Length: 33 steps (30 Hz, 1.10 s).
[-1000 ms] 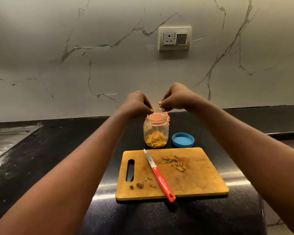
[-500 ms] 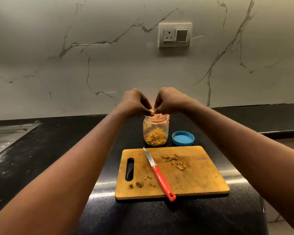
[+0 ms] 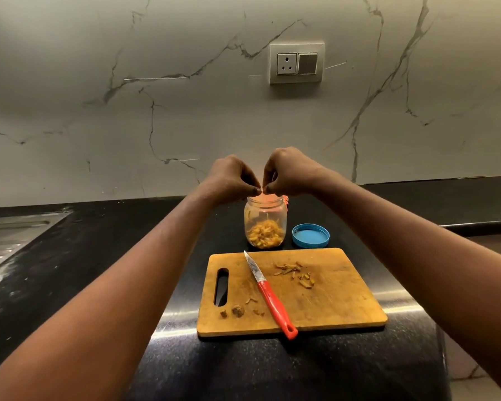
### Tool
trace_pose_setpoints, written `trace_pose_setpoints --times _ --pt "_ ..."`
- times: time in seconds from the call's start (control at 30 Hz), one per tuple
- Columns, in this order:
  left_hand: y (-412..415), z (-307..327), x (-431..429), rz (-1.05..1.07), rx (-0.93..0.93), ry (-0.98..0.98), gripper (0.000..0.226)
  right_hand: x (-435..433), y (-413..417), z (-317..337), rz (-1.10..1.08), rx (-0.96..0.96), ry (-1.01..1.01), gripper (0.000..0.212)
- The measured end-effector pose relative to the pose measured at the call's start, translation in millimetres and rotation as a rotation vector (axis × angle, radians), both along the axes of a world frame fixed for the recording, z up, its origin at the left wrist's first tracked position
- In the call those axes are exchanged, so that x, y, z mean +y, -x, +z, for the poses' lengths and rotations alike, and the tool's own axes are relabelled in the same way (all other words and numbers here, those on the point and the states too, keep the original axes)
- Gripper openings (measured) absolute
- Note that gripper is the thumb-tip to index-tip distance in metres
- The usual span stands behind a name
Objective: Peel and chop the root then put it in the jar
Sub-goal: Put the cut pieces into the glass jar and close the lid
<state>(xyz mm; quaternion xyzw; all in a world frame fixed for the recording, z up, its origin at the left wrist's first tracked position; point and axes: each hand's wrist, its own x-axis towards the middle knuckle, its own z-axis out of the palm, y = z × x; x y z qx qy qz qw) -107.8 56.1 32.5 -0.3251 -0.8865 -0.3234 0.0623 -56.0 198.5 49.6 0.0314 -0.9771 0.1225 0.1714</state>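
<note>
A clear jar (image 3: 265,224) stands open on the black counter behind the wooden chopping board (image 3: 336,302), with yellow chopped root (image 3: 265,235) piled at its bottom. My left hand (image 3: 232,179) and my right hand (image 3: 287,172) hover just above the jar's mouth, fingers curled, fingertips meeting; whether any root is pinched between them is too small to tell. A few chopped strips (image 3: 294,272) lie on the board's far right part. Brown peel scraps (image 3: 237,311) sit near its front left. A red-handled knife (image 3: 272,296) lies diagonally across the board.
The jar's blue lid (image 3: 310,235) lies upturned to the right of the jar. A steel sink drainer (image 3: 9,241) is at the left edge. A wall socket (image 3: 297,63) sits on the marble backsplash. The counter's front edge drops off at lower right.
Both hands have drawn closer together over the jar's mouth until their fingertips meet. The yellow pieces seen between them earlier are no longer visible.
</note>
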Motion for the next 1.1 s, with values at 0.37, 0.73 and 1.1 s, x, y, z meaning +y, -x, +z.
trace_pose_setpoints --times 0.37,0.73,1.1 --pt "-46.8 -22.1 -17.7 -0.136 0.192 -0.054 0.014 18.0 -61.8 0.2 0.077 -0.127 0.086 0.020" --pt "-62.6 -62.3 5.2 -0.312 -0.186 0.440 0.052 37.2 -95.1 -65.4 0.063 -0.564 0.117 0.056" --pt "-65.4 -72.6 10.6 -0.293 -0.149 0.286 0.021 27.2 -89.2 -83.1 0.074 -0.320 0.090 0.024"
